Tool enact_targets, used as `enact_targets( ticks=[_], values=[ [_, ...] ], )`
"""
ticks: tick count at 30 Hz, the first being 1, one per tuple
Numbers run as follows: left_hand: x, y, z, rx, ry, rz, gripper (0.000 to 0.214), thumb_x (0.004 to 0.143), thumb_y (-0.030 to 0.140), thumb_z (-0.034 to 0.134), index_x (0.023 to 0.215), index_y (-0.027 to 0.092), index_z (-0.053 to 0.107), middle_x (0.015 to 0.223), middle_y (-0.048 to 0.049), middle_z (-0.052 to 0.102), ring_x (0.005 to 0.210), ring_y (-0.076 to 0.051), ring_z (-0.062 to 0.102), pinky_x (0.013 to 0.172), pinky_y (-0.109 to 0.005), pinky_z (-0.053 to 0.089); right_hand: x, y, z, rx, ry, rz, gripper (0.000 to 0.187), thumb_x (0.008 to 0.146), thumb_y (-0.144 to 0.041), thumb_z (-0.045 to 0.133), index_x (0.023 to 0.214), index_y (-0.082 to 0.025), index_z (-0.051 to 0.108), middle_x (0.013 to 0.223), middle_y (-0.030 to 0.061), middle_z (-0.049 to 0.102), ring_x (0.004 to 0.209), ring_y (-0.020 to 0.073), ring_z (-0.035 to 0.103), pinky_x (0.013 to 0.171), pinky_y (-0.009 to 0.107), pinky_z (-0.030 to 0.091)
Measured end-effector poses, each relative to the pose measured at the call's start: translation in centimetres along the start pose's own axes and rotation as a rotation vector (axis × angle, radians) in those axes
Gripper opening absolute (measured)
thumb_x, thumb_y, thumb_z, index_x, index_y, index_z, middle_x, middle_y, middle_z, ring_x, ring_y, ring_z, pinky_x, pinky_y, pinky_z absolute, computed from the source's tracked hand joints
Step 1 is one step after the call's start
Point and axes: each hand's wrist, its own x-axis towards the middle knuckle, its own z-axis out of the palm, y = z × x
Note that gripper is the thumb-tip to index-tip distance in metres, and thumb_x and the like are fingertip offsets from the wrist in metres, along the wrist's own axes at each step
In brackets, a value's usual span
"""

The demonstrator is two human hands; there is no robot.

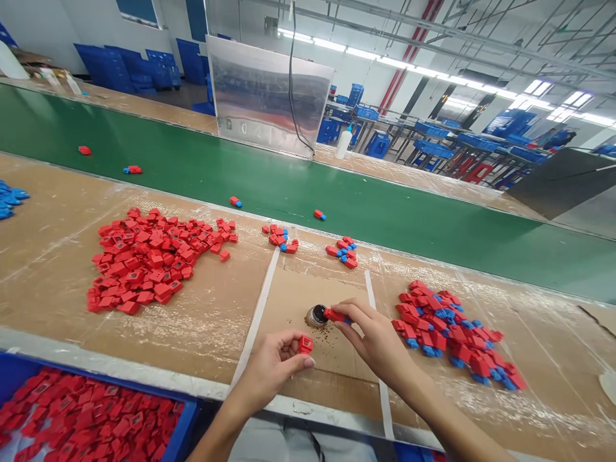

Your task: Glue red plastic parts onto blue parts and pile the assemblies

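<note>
My left hand (272, 369) pinches a small red plastic block (305, 344) between thumb and fingers. My right hand (378, 337) holds a red plastic piece (334, 315) with a blue end hidden by the fingers. The red tip of that piece touches or nearly touches a small round dark jar (316, 316) on the brown cardboard work surface (308, 301). Brown granules (327, 343) lie scattered just below the jar. Between my hands, a pile of red-and-blue assembled pieces (447, 330) lies to the right, and a pile of red blocks (154, 256) to the left.
A blue bin of red blocks (86, 417) sits at the near left. Small red-and-blue clusters (280, 239) lie beyond my hands. A green conveyor belt (289, 192) with several loose pieces runs behind the bench. Beyond it stand a reflective panel (269, 96) and blue crates (129, 67).
</note>
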Motion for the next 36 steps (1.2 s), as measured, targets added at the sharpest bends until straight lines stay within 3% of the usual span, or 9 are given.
enact_targets(
  ticks=[8,14,18,25,36],
  values=[
    [0.0,-0.6,-0.1,-0.071,-0.036,-0.031,0.027,0.076,0.026,0.072,0.098,0.013,0.066,0.071,0.0033,0.053,0.063,-0.009,0.049,0.057,-0.021,0.045,0.1,-0.2,-0.1,0.011,0.010,-0.006,0.013,0.099,-0.020,0.050,0.109,-0.021,0.058,0.102,0.0061,0.064,0.089,0.0198,0.063,0.076,0.029,0.049],
    [0.1,-0.3,0.1,-0.136,-0.072,-0.059,0.023,0.076,0.022,0.070,0.096,0.012,0.065,0.071,0.0025,0.054,0.065,-0.010,0.050,0.059,-0.021,0.048,-0.2,-2.0,-0.7,0.133,0.047,0.010,0.014,0.097,-0.020,0.054,0.110,-0.021,0.058,0.102,0.0060,0.064,0.092,0.0185,0.062,0.079,0.027,0.049],
    [0.2,-0.2,0.0,-0.116,-0.111,-0.043,0.022,0.078,0.023,0.068,0.097,0.011,0.067,0.072,0.0021,0.054,0.067,-0.010,0.049,0.060,-0.022,0.048,-1.1,-3.2,0.0,0.216,-0.025,0.000,0.018,0.097,-0.017,0.054,0.113,-0.022,0.058,0.105,0.0065,0.064,0.096,0.0183,0.062,0.082,0.027,0.049],
    [0.0,-0.3,-0.1,-0.094,-0.145,-0.028,0.023,0.081,0.023,0.065,0.101,0.013,0.069,0.075,0.0008,0.058,0.066,-0.010,0.050,0.061,-0.022,0.047,-2.0,-3.0,1.5,0.268,-0.068,0.010,0.019,0.096,-0.016,0.053,0.113,-0.022,0.059,0.104,0.0064,0.063,0.095,0.0180,0.062,0.081,0.027,0.050],
    [-0.1,0.1,-0.4,-0.002,-0.190,-0.057,0.016,0.081,0.020,0.058,0.092,0.013,0.067,0.074,0.0018,0.055,0.062,-0.009,0.048,0.058,-0.021,0.043,-2.0,-3.3,1.4,0.229,-0.150,-0.027,0.016,0.098,-0.013,0.049,0.106,-0.022,0.060,0.102,0.0066,0.060,0.091,0.0171,0.061,0.077,0.026,0.049]
  ],
)
